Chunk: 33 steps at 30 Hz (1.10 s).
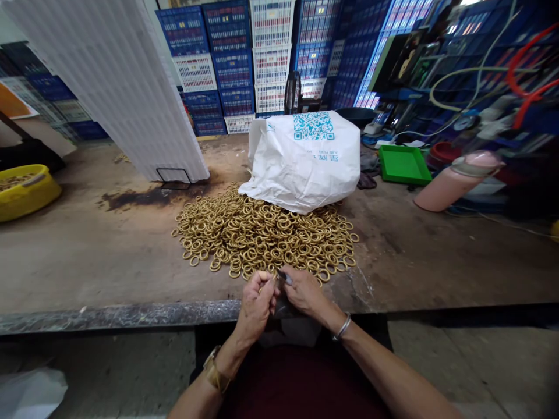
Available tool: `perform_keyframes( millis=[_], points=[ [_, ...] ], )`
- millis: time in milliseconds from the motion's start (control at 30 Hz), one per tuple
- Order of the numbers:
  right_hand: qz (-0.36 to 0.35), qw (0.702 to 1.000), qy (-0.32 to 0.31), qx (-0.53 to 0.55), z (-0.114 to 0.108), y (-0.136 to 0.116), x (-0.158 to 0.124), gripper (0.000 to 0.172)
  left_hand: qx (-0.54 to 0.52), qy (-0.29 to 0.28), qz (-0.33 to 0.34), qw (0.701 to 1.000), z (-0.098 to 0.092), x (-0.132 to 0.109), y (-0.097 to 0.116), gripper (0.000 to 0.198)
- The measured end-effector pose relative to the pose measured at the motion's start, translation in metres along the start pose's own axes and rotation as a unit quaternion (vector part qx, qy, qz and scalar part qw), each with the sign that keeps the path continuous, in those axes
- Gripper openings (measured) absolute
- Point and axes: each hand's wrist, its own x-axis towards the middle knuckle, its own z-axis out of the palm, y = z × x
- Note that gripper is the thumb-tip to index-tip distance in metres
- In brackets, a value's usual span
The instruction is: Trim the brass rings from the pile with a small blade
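A heap of brass-coloured rings (262,233) lies on the worn brown workbench (96,256), spilling from under a white plastic sack (305,160) with a blue QR print. My left hand (255,302) and my right hand (301,291) meet at the bench's front edge, just below the heap. Both have their fingers pinched together. The left hand seems to pinch a ring. The right hand holds a small dark tool (283,276) against it. A gold watch sits on my left wrist and a silver bangle on my right.
A tall white corrugated panel (113,81) leans at the back left above a dark oil stain. A yellow tub (24,192) sits far left. A green tray (404,164) and a pink flask (454,180) lie at the right. Blue and white crates (244,58) are stacked behind.
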Motion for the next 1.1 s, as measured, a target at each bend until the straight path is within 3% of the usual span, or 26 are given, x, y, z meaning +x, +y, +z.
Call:
perform_keyframes(
  millis=[233,533,700,867,933,1000,1100],
  points=[
    [-0.003,0.999,0.031,0.045,-0.002,-0.008,-0.004,0.015,-0.005,0.002,0.007,1.000,0.001,0.000,0.005,0.028],
    [-0.025,0.999,-0.031,-0.035,-0.006,-0.015,-0.004,0.016,0.003,0.013,-0.004,1.000,-0.002,-0.001,0.001,0.030],
    [-0.006,0.997,-0.042,-0.059,-0.003,-0.022,0.000,0.016,-0.040,0.001,-0.012,0.999,-0.009,-0.001,-0.007,0.028],
    [0.040,0.997,-0.008,-0.066,-0.005,-0.019,0.013,0.017,-0.097,-0.028,-0.012,0.995,-0.013,-0.013,0.003,0.022],
    [0.037,0.999,0.018,-0.017,-0.008,-0.017,0.017,0.015,-0.125,-0.046,-0.013,0.991,-0.013,-0.016,0.010,0.020],
    [0.042,0.994,0.041,0.097,-0.010,-0.018,0.019,0.014,-0.163,-0.048,-0.017,0.985,-0.014,-0.016,0.013,0.019],
    [0.101,0.941,0.015,0.324,-0.006,-0.026,0.016,0.020,-0.210,-0.039,-0.023,0.977,-0.016,-0.010,0.012,0.019]
  ],
)
